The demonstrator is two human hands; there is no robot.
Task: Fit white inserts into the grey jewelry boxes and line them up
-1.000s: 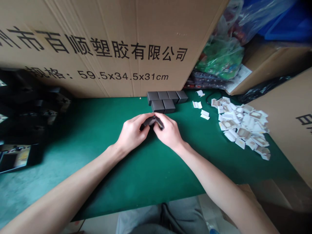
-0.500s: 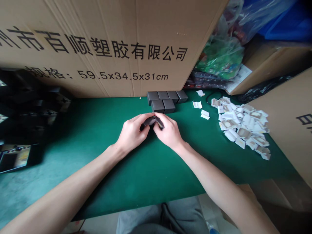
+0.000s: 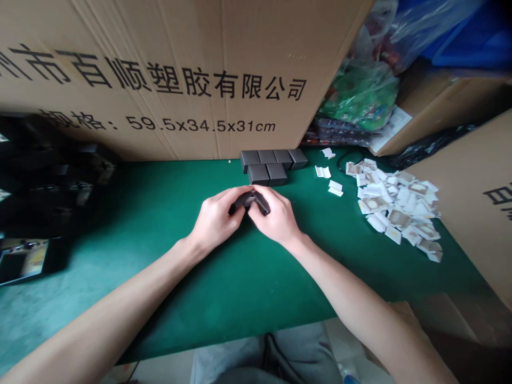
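My left hand [image 3: 214,220] and my right hand [image 3: 275,217] meet over the middle of the green table [image 3: 160,240], both closed on one small dark grey box [image 3: 251,200] that shows between the fingertips. Most of that box is hidden by my fingers. Just beyond the hands sits a cluster of several closed dark grey boxes [image 3: 272,164], lined up in two rows against a large cardboard carton [image 3: 180,74].
A heap of several small white and tan paper pieces [image 3: 396,208] lies at the right. Dark box stock [image 3: 48,181] is piled at the left edge. Another carton [image 3: 476,197] stands at the far right, with plastic bags [image 3: 360,96] behind it.
The fingers have shifted slightly on the small dark box; the hands stay in the same spot.
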